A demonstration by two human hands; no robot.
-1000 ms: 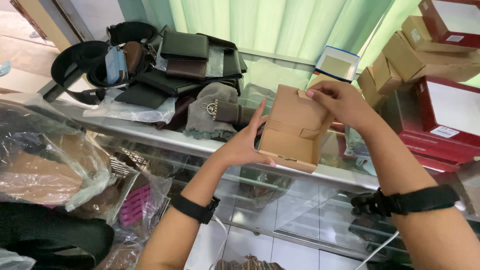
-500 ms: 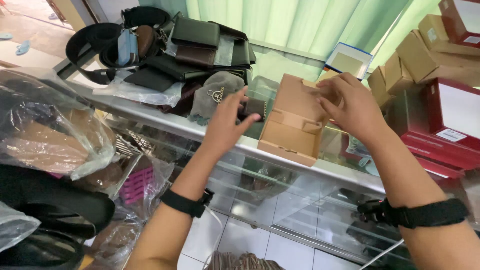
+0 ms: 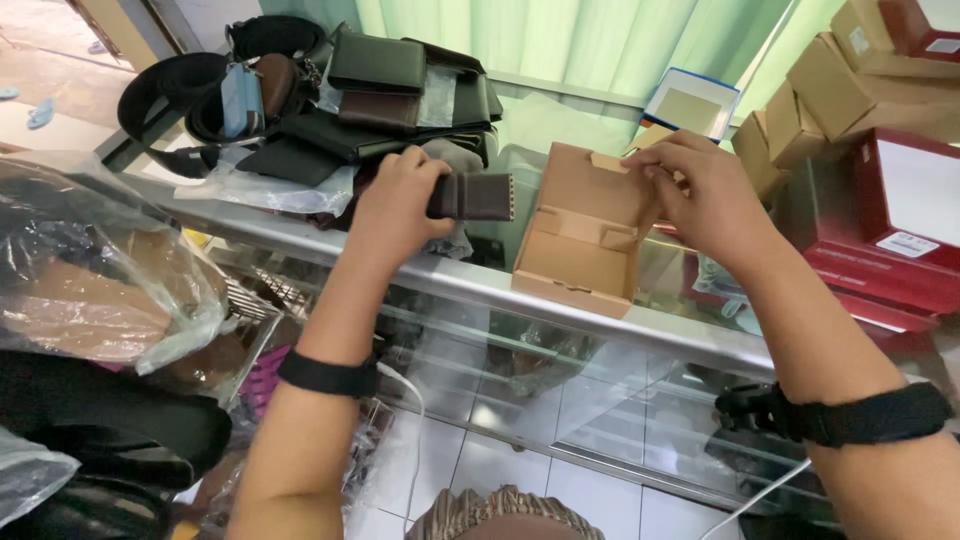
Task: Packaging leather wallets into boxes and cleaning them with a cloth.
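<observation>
Because the open cardboard box (image 3: 585, 235) sits tilted on the metal front edge of the glass desk (image 3: 660, 330), propped only by our right hand (image 3: 700, 195), we judge it could tip over that edge toward the tiled floor if the hand eased off. The dark brown wallet (image 3: 475, 197), just to the box's 9 o'clock and not touching it, could slip too, since our left hand (image 3: 395, 205) pinches only its near end and the rest juts out unsupported. The left grip is closed tight, fingers curled over the wallet's top and thumb beneath. The right grip is partly closed, fingertips pressed on the box's rear flap at its 1 o'clock corner. A heap of dark wallets and belts (image 3: 330, 100) lies at 10 o'clock, and stacked boxes (image 3: 880, 130) at 2 o'clock.
</observation>
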